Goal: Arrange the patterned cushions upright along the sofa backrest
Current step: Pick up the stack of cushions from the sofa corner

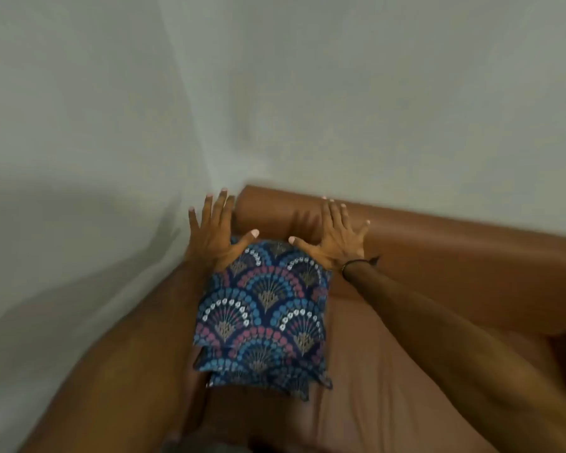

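Note:
A dark blue cushion (265, 308) with pink, blue and white fan patterns leans against the brown sofa backrest (438, 243) at the sofa's left end. The edges of at least one more patterned cushion (275, 377) stick out beneath it. My left hand (214, 233) rests at the cushion's top left corner, fingers spread, palm against it. At the top right corner lies my right hand (335, 237), fingers spread too; a dark band circles its wrist. Neither hand grips the cushion.
The brown sofa seat (389, 371) stretches to the right of the cushions. A pale grey wall (307, 93) rises directly behind the backrest, and a second wall (62, 158) closes in on the left, forming a corner.

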Tool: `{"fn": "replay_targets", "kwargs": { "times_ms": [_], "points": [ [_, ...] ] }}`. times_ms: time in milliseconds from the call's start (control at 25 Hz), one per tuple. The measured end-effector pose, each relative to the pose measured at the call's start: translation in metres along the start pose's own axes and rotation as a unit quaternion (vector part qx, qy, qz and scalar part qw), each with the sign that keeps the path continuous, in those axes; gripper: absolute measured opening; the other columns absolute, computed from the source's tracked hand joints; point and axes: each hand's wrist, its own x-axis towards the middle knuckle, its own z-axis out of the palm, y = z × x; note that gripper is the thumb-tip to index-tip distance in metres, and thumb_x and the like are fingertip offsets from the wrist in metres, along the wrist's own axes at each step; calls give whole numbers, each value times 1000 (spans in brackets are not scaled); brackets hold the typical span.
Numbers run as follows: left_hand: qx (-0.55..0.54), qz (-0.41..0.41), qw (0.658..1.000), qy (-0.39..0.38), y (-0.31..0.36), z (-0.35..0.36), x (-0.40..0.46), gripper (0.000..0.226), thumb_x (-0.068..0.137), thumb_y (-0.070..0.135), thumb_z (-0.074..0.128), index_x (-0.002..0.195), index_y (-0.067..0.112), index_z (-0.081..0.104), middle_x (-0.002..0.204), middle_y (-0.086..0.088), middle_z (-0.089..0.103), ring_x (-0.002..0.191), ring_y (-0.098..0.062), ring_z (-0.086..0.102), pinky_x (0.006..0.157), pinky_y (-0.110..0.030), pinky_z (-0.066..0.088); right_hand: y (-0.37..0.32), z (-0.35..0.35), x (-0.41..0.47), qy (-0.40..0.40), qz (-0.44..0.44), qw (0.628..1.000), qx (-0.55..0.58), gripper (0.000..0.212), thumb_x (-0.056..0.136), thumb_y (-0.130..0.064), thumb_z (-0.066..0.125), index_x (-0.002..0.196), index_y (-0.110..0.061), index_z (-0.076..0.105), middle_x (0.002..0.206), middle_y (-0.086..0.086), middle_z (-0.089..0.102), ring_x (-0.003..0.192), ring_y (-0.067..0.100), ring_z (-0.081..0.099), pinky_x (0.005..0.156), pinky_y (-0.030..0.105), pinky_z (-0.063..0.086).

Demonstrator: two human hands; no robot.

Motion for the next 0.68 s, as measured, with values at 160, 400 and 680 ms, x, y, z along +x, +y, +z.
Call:
{"fn": "replay_targets", "kwargs": {
  "times_ms": [160,400,680],
  "points": [
    [-61,-180,973,-135,-43,88,-40,127,74,95,42,170,23,2,181,-5,2,165,-41,5,128,-71,9,4,104,-11,-160,133,963,171,136,77,-94,53,170,-25,-16,181,6,-8,166,39,3,123,77,13],
    [-385,-406,821,-107,-72,119,-30,157,22,87,89,156,17,44,152,-13,61,130,-36,65,111,-54,53,18,154,-4,-264,269,770,516,122,50,-67,98,153,-15,57,149,4,66,131,34,67,111,54,54],
    [-496,-359,772,-168,-18,81,-20,127,31,56,107,144,19,61,133,-5,74,115,-28,74,103,-50,61,93,94,-19,-205,244,706,632,126,44,-39,108,152,-23,45,139,8,71,119,37,74,95,59,63]
  ]
}}
